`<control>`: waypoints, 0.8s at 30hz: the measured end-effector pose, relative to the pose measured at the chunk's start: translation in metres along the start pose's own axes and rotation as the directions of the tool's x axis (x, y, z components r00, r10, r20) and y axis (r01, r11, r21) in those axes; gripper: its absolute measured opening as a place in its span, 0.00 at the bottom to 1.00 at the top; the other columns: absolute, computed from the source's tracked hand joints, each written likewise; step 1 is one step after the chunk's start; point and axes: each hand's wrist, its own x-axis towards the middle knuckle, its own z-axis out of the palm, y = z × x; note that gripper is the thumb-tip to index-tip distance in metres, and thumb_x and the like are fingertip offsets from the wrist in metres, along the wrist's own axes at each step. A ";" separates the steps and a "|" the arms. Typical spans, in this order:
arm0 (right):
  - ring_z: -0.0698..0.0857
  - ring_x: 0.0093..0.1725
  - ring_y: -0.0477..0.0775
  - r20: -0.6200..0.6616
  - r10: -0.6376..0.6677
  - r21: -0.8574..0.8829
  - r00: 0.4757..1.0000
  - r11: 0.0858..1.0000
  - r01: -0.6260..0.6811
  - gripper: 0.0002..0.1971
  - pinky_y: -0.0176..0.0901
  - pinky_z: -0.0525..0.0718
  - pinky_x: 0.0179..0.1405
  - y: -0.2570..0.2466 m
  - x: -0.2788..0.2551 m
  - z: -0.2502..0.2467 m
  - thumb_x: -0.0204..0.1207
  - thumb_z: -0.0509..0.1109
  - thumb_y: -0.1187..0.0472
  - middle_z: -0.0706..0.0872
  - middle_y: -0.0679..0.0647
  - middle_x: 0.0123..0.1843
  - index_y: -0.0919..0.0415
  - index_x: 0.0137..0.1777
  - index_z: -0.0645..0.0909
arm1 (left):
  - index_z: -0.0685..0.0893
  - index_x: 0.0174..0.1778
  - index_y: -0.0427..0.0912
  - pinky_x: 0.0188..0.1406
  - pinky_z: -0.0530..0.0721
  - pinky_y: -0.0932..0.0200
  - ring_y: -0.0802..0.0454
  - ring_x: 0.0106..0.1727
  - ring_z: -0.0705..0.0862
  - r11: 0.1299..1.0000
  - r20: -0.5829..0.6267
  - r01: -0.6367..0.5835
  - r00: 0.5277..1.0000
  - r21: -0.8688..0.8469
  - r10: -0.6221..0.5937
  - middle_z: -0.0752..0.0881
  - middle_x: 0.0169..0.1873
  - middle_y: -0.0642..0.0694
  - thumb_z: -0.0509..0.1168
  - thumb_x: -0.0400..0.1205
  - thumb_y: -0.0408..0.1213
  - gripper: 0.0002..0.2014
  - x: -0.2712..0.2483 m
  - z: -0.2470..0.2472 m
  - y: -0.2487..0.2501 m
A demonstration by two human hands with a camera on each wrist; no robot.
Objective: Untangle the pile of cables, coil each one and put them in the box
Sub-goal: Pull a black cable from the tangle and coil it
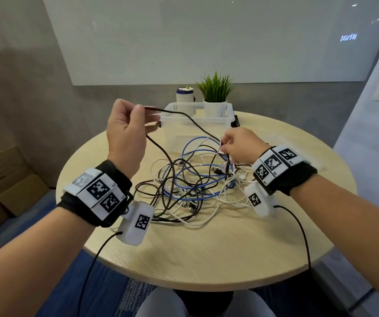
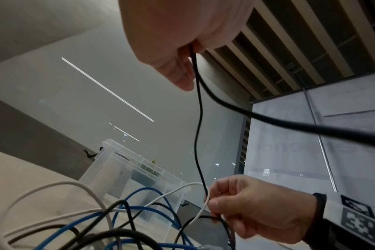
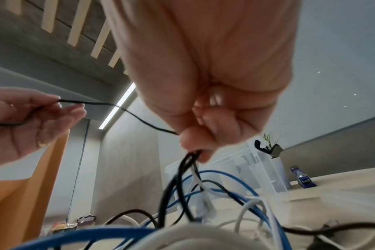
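Note:
A tangled pile of black, white and blue cables (image 1: pixel 190 181) lies in the middle of the round table. My left hand (image 1: pixel 129 124) is raised above the table's left side and pinches a thin black cable (image 1: pixel 184 115), which runs from it down to my right hand (image 1: pixel 234 145). The right hand grips that black cable (image 2: pixel 200 118) together with a white cable (image 2: pixel 201 209) just above the pile's far right part. In the right wrist view the fingers (image 3: pixel 195 143) close round black and white strands (image 3: pixel 193 169). The clear plastic box (image 1: pixel 197 121) stands open behind the pile.
Behind the box stand a small potted plant (image 1: pixel 216 90) and a white cylinder with a blue band (image 1: pixel 185 94). A dark clip (image 3: pixel 303 180) lies at the table's far right. Cardboard boxes (image 1: pixel 7 179) sit on the floor to the left. The wooden table (image 1: pixel 207 252) ends close to my lap.

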 end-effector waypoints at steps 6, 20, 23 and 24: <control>0.83 0.27 0.46 -0.131 -0.041 0.254 0.991 0.964 0.074 0.06 0.30 0.75 0.19 -0.007 0.000 -0.007 0.78 0.68 0.68 0.86 0.54 0.41 0.56 0.50 0.80 | 0.77 0.28 0.33 0.19 0.70 0.66 0.50 0.28 0.73 0.835 0.184 0.108 0.953 0.539 -0.242 0.87 0.42 0.29 0.65 0.70 0.36 0.10 -0.006 -0.005 -0.010; 0.74 0.30 0.44 0.094 -0.090 0.276 0.992 0.959 0.061 0.11 0.35 0.72 0.29 -0.022 0.000 -0.002 0.80 0.63 0.69 0.82 0.51 0.38 0.56 0.46 0.85 | 0.71 0.74 0.44 0.65 0.76 0.51 0.43 0.67 0.77 0.348 0.408 -0.255 0.766 0.902 -0.496 0.79 0.68 0.43 0.61 0.83 0.51 0.25 -0.016 0.008 -0.043; 0.74 0.28 0.46 0.088 -0.084 0.353 0.993 0.934 0.047 0.11 0.35 0.72 0.25 -0.021 -0.001 -0.003 0.81 0.61 0.69 0.81 0.52 0.36 0.56 0.45 0.83 | 0.63 0.78 0.41 0.66 0.73 0.52 0.40 0.70 0.75 0.324 0.369 -0.202 0.686 0.924 -0.627 0.76 0.72 0.38 0.57 0.86 0.47 0.26 -0.016 0.007 -0.053; 0.73 0.27 0.47 0.094 -0.075 0.349 0.993 0.936 0.038 0.12 0.36 0.72 0.24 -0.020 -0.002 -0.004 0.81 0.61 0.69 0.80 0.52 0.36 0.56 0.44 0.83 | 0.62 0.78 0.41 0.65 0.72 0.53 0.40 0.70 0.75 0.333 0.364 -0.183 0.675 0.925 -0.641 0.76 0.71 0.38 0.57 0.86 0.45 0.26 -0.015 0.007 -0.053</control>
